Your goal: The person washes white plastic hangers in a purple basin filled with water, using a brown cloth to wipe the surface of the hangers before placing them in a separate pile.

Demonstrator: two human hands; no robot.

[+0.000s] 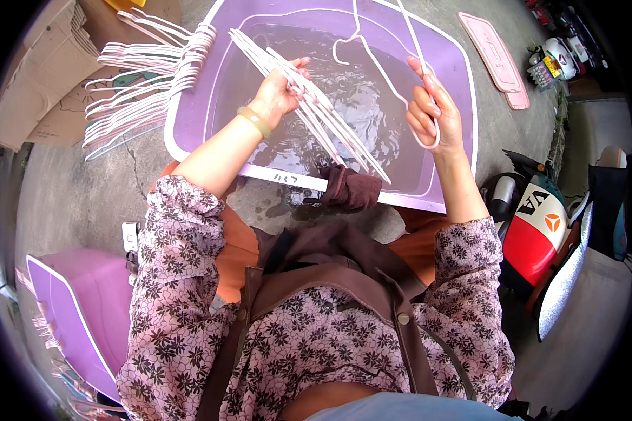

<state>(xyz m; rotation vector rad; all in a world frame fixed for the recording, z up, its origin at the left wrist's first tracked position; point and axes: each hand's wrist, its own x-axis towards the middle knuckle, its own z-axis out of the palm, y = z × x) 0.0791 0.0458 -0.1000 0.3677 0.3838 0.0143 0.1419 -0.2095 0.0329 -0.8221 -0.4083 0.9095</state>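
Observation:
My left hand (277,91) grips a bundle of several white hangers (328,121), held slanting above the water in a large purple tub (442,77). In my right hand (434,112) is a single white hanger (380,64), its fingers closed round one corner and its hook over the tub. The far end of that hanger runs out of the top of the view. A dark brown cloth (352,188) hangs bunched over the tub's near rim, close to the lower ends of the bundle.
Many hangers (193,59) hang in a row on the tub's left rim. A second purple tub (91,309) with hangers stands at lower left. Cardboard boxes (45,77) are at far left. A pink lid (495,59) lies on the ground, and a red-and-white vehicle part (534,238) stands right.

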